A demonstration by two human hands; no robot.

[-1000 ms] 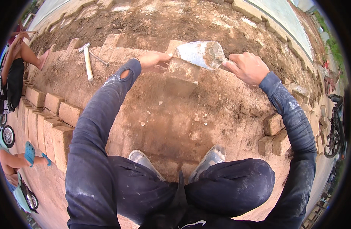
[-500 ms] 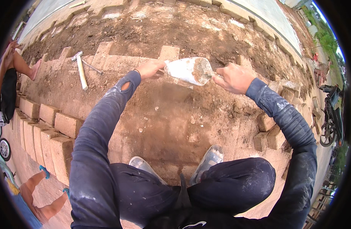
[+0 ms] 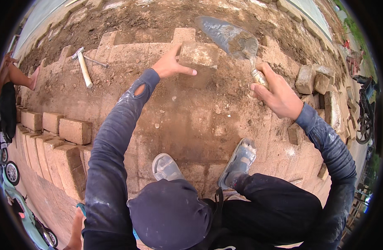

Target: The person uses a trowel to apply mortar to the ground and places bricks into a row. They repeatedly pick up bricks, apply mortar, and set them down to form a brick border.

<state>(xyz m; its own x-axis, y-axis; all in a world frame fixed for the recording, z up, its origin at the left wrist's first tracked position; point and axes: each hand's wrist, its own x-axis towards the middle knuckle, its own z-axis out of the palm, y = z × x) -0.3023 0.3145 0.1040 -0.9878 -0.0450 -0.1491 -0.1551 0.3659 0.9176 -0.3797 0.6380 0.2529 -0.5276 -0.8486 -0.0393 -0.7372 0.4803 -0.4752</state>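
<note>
My left hand (image 3: 172, 64) is closed on the left end of a tan paving brick (image 3: 199, 54), its thumb across the near face. The fingers behind the brick are partly hidden. In my right hand (image 3: 279, 89) is the handle of a pointed trowel (image 3: 229, 35), gripped in closed fingers. Its broad blade, caked with soil near the handle, tilts up and to the left, beyond and right of the brick. Below both hands lies dusty brown ground, with laid pavers (image 3: 145, 54) just beyond my left hand.
A hammer (image 3: 83, 68) and a thin metal rod (image 3: 96, 61) lie at the left. Stacked bricks (image 3: 64, 166) stand lower left; loose bricks (image 3: 306, 79) lie at the right. Another person's leg (image 3: 22, 77) shows at the left edge. Motorbikes (image 3: 362, 112) stand at the sides.
The trowel has swung up and right, its blade now pointing away from me. My left hand now grips the brick that the blade partly covered. My left knee has risen into view.
</note>
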